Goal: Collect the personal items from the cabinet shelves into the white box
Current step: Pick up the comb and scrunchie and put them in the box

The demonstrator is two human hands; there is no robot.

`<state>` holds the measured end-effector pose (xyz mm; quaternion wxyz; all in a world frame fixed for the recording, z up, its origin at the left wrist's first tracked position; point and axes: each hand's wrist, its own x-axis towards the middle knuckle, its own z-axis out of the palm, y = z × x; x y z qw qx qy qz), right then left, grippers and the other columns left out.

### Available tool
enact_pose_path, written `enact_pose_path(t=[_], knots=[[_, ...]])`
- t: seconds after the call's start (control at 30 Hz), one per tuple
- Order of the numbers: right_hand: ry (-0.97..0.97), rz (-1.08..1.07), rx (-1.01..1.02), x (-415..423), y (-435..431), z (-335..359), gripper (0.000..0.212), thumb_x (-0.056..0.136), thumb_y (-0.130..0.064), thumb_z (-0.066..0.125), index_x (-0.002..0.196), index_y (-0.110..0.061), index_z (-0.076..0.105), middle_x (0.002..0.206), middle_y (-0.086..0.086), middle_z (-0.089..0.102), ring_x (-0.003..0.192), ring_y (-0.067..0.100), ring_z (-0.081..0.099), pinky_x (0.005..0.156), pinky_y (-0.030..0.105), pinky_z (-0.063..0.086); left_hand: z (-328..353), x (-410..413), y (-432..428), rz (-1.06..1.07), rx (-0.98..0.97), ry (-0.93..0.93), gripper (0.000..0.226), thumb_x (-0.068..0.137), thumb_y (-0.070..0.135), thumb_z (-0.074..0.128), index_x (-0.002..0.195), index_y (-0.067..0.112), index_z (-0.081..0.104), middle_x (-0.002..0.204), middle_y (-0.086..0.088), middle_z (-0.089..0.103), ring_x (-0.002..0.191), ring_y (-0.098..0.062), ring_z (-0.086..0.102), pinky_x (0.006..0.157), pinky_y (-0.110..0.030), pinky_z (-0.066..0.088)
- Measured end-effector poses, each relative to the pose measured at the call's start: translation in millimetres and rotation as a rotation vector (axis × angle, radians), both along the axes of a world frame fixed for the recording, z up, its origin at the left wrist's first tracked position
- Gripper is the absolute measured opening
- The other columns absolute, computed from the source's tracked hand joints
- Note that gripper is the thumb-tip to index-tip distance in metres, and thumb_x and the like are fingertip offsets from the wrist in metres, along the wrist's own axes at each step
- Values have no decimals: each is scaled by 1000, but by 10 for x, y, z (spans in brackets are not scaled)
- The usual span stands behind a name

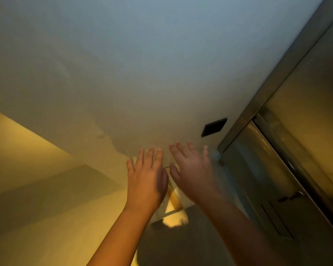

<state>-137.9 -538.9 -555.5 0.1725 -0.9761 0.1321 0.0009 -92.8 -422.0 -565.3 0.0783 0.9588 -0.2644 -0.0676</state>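
oddly, no shelf items and no white box can be made out. both hands are up side by side before a pale wall (142, 73), backs to the camera. the left hand (146, 181) and right hand (193, 175) nearly meet at the thumbs, fingers straight and spread, holding nothing. a blurred pale shape (174, 196) shows between and behind them; whether it is the box, i cannot tell. a metal door (258, 179) in its frame (281, 73) lies to the right, nearer the right hand, and is likely the cabinet. a black plate (214, 127) sits on the wall just above the right fingertips.
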Motion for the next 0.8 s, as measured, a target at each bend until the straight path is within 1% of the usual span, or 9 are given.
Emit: enact_pose_path(t=[0.13, 0.23, 0.37, 0.5, 0.57, 0.63, 0.67, 0.73, 0.8], knots=[[-25, -14, 5, -158, -86, 819, 52, 97, -34, 34, 146, -27, 16, 154, -3, 19, 142, 19, 7, 111, 49, -2, 834, -137, -43, -16, -35, -30, 55, 96, 41, 24, 146, 25, 13, 154, -1, 16, 142, -21, 5, 111, -47, -5], [-54, 24, -4, -266, -105, 1359, 53, 97, -33, 35, 146, -27, 17, 154, -3, 17, 142, 19, 5, 111, 49, -1, 1332, -271, -134, -1, -68, -30, 54, 96, 42, 22, 147, 26, 11, 155, 0, 12, 142, -20, 0, 110, -46, -9], [-159, 22, 13, -417, -185, 2059, 52, 95, -25, 44, 144, -23, 26, 152, 1, 24, 142, 23, 12, 111, 50, 5, 1962, -451, -184, 6, -119, -38, 54, 97, 38, 26, 147, 26, 10, 156, 0, 9, 142, -19, -3, 110, -44, -10], [-279, 27, 28, -611, -282, 2656, 52, 90, -16, 54, 139, -17, 38, 146, 6, 36, 139, 28, 21, 105, 46, 6, 2557, -618, -135, 4, -218, -65, 53, 98, 34, 29, 147, 26, 12, 155, 2, 11, 142, -16, -1, 110, -37, -7], [-284, 25, 45, -704, -301, 2890, 52, 90, -16, 53, 139, -18, 37, 147, 4, 35, 140, 26, 19, 106, 45, 6, 2839, -710, -107, -10, -280, -113, 51, 96, 28, 39, 144, 21, 25, 151, -3, 25, 141, -20, 14, 111, -37, 3], [-275, 26, 39, -812, -296, 3066, 53, 90, -18, 50, 140, -21, 33, 148, 0, 32, 140, 22, 16, 108, 46, 9, 3067, -822, -67, -3, -356, -160, 48, 88, 17, 57, 134, 11, 45, 138, -12, 46, 130, -29, 39, 106, -43, 22], [-286, 24, 43, -875, -293, 3148, 53, 90, -17, 51, 140, -21, 34, 148, 0, 33, 140, 22, 18, 108, 48, 13, 3152, -877, -57, 10, -394, -189, 46, 84, 12, 63, 129, 8, 51, 131, -14, 53, 124, -32, 47, 102, -47, 29], [-310, 26, 67, -1022, -270, 3267, 52, 85, -11, 59, 134, -15, 44, 141, 6, 43, 135, 27, 31, 103, 54, 26, 3271, -1006, -55, 50, -413, -202, 45, 81, 8, 66, 124, 5, 55, 126, -16, 56, 119, -33, 50, 99, -50, 35], [-351, 48, 44, -1159, -246, 3343, 51, 76, -5, 68, 126, -9, 54, 132, 11, 53, 126, 33, 43, 94, 58, 34, 3355, -1141, -67, 76, -415, -212, 45, 80, 6, 67, 123, 5, 56, 126, -16, 57, 120, -34, 50, 99, -51, 34]])
